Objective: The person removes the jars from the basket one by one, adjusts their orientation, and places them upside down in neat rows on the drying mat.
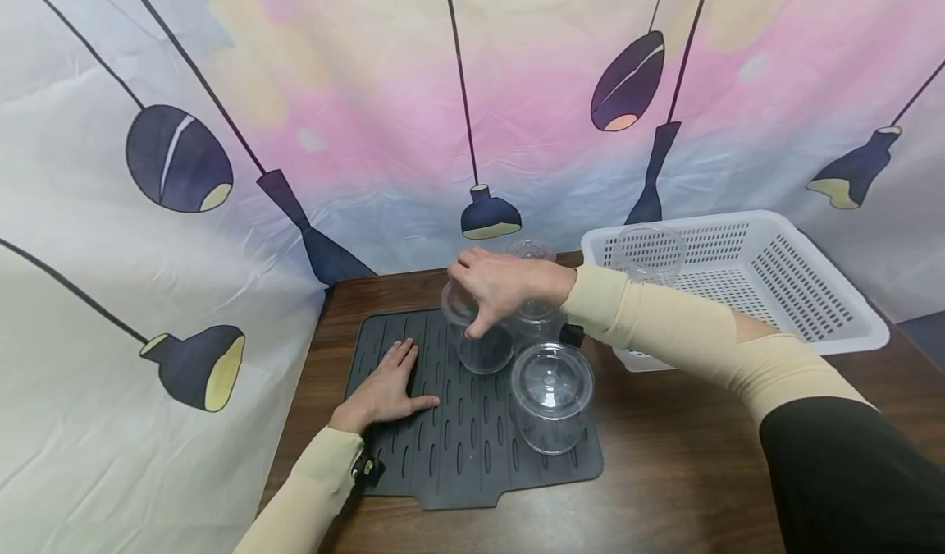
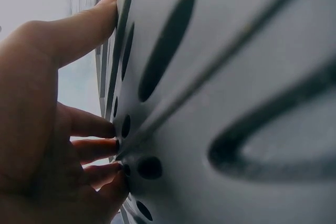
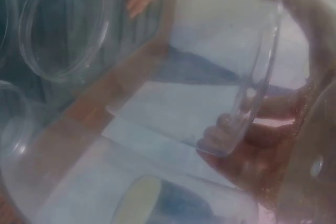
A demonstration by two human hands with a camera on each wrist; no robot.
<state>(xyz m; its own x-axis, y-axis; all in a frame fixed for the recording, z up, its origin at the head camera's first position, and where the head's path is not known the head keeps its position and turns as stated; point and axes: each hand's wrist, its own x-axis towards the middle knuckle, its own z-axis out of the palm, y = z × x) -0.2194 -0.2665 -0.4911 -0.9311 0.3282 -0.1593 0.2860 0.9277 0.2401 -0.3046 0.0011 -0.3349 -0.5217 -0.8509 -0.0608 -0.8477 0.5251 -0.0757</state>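
Observation:
My right hand (image 1: 505,283) grips a clear plastic canister (image 1: 487,353) by its upper rim, over the back of a dark grey drying mat (image 1: 461,423). In the right wrist view, the fingers (image 3: 262,135) curl round the canister's see-through wall. Fingers spread, my left hand (image 1: 385,390) rests on the left part of the mat. The left wrist view has its thumb (image 2: 86,32) and fingertips touching the slotted surface. To the right of the held canister stands a lidded clear canister (image 1: 552,406). Another clear canister (image 1: 533,316) is partly hidden behind the right hand and wrist.
A white perforated basket (image 1: 801,291) stands at the back right, with a clear round container (image 1: 650,254) at its left end. My right forearm crosses in front of it. Brown wooden tabletop (image 1: 664,472) surrounds the mat. A printed cloth (image 1: 369,127) hangs behind.

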